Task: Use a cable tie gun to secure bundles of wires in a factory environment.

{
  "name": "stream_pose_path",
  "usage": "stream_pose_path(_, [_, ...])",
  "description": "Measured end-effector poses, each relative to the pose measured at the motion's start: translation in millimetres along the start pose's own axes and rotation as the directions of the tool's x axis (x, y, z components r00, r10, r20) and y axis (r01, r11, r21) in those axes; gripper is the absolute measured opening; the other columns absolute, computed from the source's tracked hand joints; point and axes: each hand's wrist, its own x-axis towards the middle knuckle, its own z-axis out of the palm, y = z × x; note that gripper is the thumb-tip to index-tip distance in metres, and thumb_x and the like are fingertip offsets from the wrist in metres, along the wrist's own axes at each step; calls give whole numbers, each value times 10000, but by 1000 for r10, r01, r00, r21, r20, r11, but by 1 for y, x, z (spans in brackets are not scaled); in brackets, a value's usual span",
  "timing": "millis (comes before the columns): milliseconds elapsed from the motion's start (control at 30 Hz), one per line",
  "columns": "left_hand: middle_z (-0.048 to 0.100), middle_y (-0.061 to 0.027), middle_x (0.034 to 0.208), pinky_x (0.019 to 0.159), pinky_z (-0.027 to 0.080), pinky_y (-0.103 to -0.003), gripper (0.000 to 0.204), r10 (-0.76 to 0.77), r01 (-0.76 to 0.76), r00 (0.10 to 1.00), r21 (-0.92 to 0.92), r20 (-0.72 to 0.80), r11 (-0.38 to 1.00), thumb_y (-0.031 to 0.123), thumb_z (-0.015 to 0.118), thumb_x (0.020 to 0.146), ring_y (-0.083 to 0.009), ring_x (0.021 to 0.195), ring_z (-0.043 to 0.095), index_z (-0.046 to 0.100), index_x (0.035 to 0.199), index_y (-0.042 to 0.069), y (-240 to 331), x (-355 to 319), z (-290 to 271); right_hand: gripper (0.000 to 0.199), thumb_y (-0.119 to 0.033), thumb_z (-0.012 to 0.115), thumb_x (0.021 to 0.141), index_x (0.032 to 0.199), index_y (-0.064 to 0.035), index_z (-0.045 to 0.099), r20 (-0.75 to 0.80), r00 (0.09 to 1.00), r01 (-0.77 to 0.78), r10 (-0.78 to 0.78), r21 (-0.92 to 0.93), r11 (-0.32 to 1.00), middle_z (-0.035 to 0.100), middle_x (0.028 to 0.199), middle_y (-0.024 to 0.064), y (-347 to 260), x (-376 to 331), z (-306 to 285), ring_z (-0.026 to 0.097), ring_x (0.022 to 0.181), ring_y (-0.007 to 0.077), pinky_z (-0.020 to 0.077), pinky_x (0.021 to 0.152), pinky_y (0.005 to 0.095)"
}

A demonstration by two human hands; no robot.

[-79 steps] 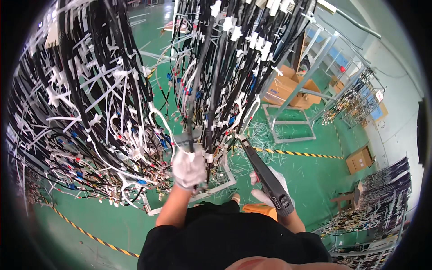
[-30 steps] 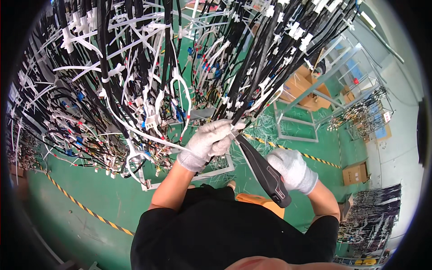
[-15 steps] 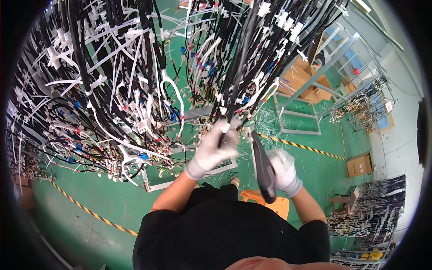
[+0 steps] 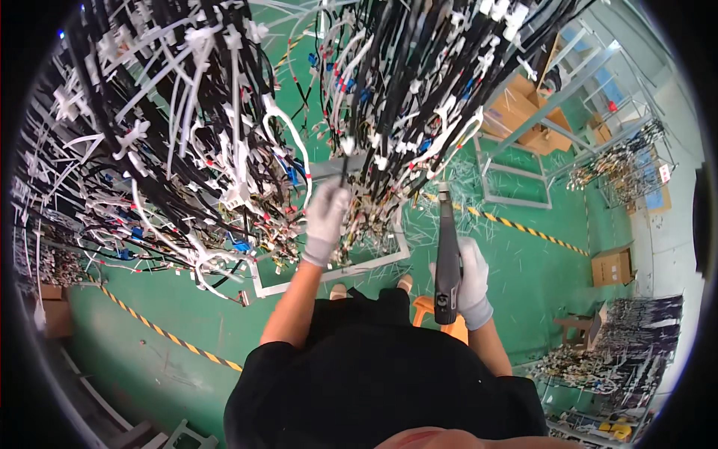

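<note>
My left hand [image 4: 326, 217], in a white glove, is closed at the lower end of the hanging wire bundles. Its fingers are round a thin black cable [image 4: 345, 170] with a white piece at its top; slight blur hides the fingertips. In my gloved right hand [image 4: 471, 280] is a dark grey cable tie gun [image 4: 447, 262], held upright with its metal nose pointing away from me. The nose is apart from the wires. In front of me hangs a thick bundle of black wiring harnesses [image 4: 419, 67] with white ties, white clips and blue connectors.
Another mass of harnesses [image 4: 149, 150] hangs at the left. Below stands a grey metal frame [image 4: 329, 277]; an orange stool [image 4: 425, 308] is by my legs. Cut tie ends litter the green floor [image 4: 516, 262]. Cardboard boxes [image 4: 523, 112] and a metal rack [image 4: 516, 196] stand at the right.
My left hand has moved left and away from the thick black harness. The tie gun has turned more upright and shifted slightly right. The hanging harnesses have shifted in view.
</note>
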Motion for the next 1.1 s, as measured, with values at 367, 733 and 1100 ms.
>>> stream_pose_path(367, [656, -154, 1141, 950, 477, -365, 243, 309, -259, 950, 456, -38, 851, 47, 629, 906, -285, 1087, 610, 658, 1146, 26, -20, 3, -4, 436, -157, 794, 784, 1147, -30, 589, 288, 860, -497, 422, 282, 820, 647, 932, 71, 51, -105, 41, 628, 830, 181, 510, 766, 336])
stream_pose_path(733, [628, -153, 1263, 897, 518, -375, 429, -652, 719, 350, 253, 673, 647, 307, 499, 1026, -224, 1063, 627, 558, 1337, 16, -101, -119, 18, 397, -293, 708, 770, 1072, -66, 585, 367, 395, -914, 842, 64, 401, 660, 967, 218, 87, -189, 71, 646, 957, 423, 527, 822, 487])
stream_pose_path(1100, [660, -132, 1017, 838, 568, -437, 309, -979, 991, 39, 117, 202, 64, 353, 521, 1020, -274, 944, 663, 584, 1034, 51, -212, -133, 112, 456, -431, 678, 869, 1258, -196, 653, 665, 607, -795, 435, 501, 342, 696, 966, 121, 236, -221, 121, 668, 935, 313, 531, 860, 375])
